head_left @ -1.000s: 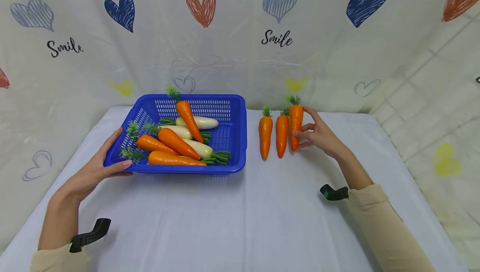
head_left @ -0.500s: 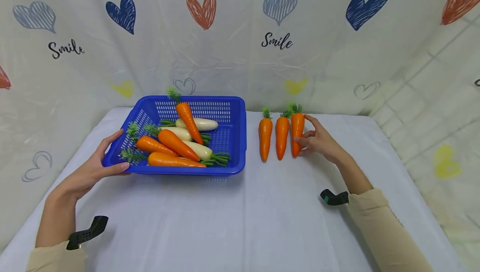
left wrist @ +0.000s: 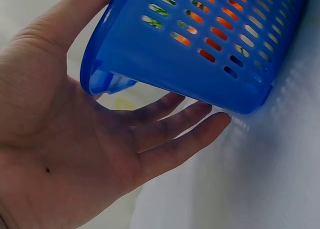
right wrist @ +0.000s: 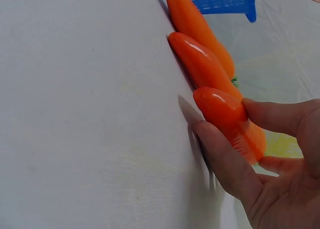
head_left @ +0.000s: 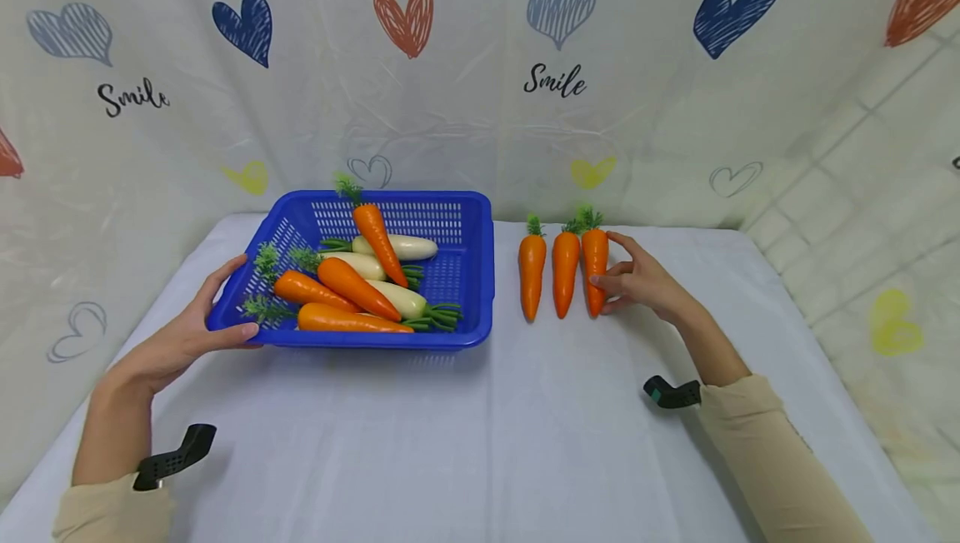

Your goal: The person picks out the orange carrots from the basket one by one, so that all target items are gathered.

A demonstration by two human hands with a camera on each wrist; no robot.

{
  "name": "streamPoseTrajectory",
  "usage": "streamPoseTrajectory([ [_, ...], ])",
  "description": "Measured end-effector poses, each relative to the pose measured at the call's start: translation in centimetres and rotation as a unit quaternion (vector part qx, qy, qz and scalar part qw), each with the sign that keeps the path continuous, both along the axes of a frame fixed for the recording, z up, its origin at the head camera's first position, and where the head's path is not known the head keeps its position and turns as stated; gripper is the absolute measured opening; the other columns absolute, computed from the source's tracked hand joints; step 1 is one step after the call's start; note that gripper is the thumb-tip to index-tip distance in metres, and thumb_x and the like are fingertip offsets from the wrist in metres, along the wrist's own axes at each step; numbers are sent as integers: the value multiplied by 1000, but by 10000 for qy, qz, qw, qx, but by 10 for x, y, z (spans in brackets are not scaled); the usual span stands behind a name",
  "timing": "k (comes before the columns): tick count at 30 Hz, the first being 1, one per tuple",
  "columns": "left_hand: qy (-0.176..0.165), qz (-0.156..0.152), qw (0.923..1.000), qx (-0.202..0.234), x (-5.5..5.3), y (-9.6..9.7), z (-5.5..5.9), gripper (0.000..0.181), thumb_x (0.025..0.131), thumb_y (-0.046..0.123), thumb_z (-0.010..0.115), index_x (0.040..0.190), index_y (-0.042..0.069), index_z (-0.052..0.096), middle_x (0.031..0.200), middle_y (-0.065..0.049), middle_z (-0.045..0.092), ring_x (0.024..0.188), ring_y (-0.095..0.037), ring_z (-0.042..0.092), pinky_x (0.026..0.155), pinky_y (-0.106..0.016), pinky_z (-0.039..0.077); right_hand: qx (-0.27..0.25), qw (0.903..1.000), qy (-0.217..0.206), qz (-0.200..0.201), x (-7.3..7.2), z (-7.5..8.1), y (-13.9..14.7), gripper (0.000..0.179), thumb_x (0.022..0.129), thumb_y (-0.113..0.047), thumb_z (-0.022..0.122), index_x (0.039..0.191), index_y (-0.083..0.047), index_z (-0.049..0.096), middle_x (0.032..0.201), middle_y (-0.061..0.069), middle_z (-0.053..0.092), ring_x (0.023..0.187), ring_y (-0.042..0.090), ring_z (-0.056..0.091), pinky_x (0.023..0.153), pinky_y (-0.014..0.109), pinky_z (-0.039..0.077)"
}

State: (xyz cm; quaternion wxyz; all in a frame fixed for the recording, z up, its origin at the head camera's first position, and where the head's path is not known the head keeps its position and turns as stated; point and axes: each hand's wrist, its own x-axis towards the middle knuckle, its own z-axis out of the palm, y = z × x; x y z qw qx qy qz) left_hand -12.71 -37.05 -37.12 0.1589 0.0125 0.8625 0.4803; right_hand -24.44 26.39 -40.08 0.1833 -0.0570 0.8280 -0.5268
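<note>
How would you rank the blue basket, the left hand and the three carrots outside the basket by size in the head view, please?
Largest to smallest:
1. Blue basket
2. Left hand
3. Left carrot, middle carrot, right carrot: too alike to rank.

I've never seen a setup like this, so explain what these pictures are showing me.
There's no robot here, just a person working. The wide picture comes from a camera worn on the head; the two closer ones come from wrist cameras. On the white table there's a blue basket with carrots and white radishes inside. Beside it, three more carrots are lined up. The left hand holds the basket's left end, while the right hand grips the rightmost carrot.
</note>
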Motion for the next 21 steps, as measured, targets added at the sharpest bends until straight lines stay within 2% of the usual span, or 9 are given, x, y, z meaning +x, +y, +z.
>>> streamPoseTrajectory([
  [5,-55,9,10000,62,-3,-1,3,100,101,33,63,159,57,-15,173,-28,-7,148,-59,18,111,-86,20,340,9994,74,33,-1,0,-2,97,100,-22,70,169,-16,3,104,16,65,85,22,73,78,43,67],
  [8,-42,-112,9999,99,-5,-3,2,100,101,31,63,159,57,-14,173,-23,-14,148,-58,15,114,-83,24,625,9980,97,44,-1,-1,-3,98,99,-28,71,169,-15,4,104,15,65,86,23,73,78,42,67],
  [10,2,-196,9997,143,-7,-4,0,99,102,29,63,160,56,-13,173,-22,-13,147,-56,17,117,-63,42,783,9968,114,53,-1,0,-3,98,99,-31,71,168,-14,4,105,15,64,87,24,73,78,40,66],
  [12,60,-264,9994,224,-10,-4,-1,99,102,27,62,161,54,-13,173,-24,-11,145,-55,22,108,-38,54,959,9952,157,74,0,3,-2,98,99,-34,71,168,-13,5,106,16,64,88,25,71,77,38,66],
  [14,99,-318,9990,288,-11,-5,-2,99,102,25,62,162,52,-13,172,-25,-9,143,-53,25,94,-17,52,1124,9935,166,101,1,5,-1,96,99,-36,70,168,-12,7,108,17,63,89,25,70,77,36,65],
  [15,92,-317,9989,325,-12,-5,-3,99,102,25,63,162,53,-12,172,-25,-9,142,-51,26,89,-11,49,1206,9925,150,103,1,6,-1,96,99,-38,70,168,-12,8,110,18,63,89,25,69,76,34,64],
  [18,35,-335,9985,439,-13,-5,-5,100,103,23,63,161,54,-11,171,-25,-5,136,-41,39,91,-17,56,1387,9902,139,120,2,8,-1,93,100,-39,69,167,-9,12,116,22,61,91,25,67,74,31,62],
  [21,-69,-341,9975,611,-11,-6,-6,99,103,19,61,160,57,-10,169,-25,0,125,-24,54,92,-35,63,1420,9898,104,72,1,7,-4,92,99,-41,69,166,-7,16,121,24,59,92,26,68,74,29,61],
])
